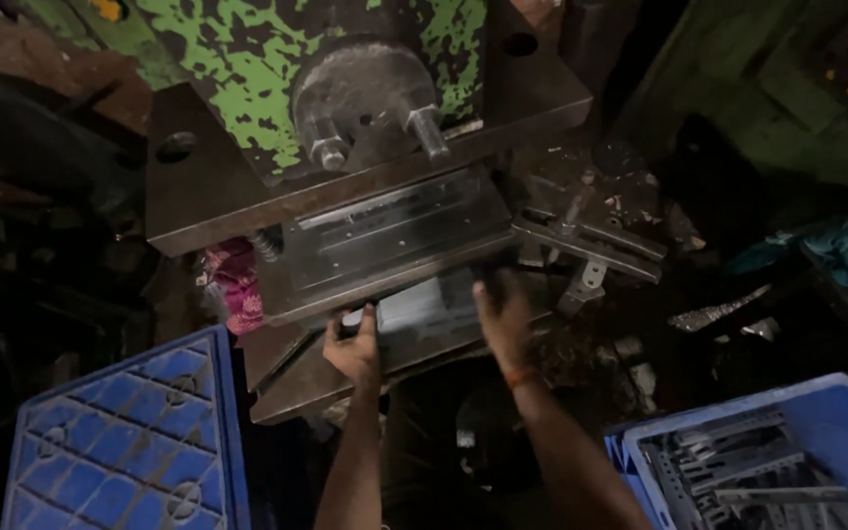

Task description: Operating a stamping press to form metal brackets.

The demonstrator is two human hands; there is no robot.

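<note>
Right now your left hand (353,345) pinches a small pale part (351,319) at the press bed's (296,378) front edge, under the die block (395,240). Your right hand (503,312) lies flat, fingers spread, on a metal strip (424,306) (long axis left to right). Blue crates (130,447) flank you closely.

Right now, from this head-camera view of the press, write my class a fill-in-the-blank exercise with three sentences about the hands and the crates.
1. Both hands, the left hand and the right hand, reach under the upper block of the ____-flecked press.
2. The crate at lower right holds grey ____ parts.
3. The crate at lower left is turned ____, showing its ribbed base.

Missing words: green; metal; upside down
</note>
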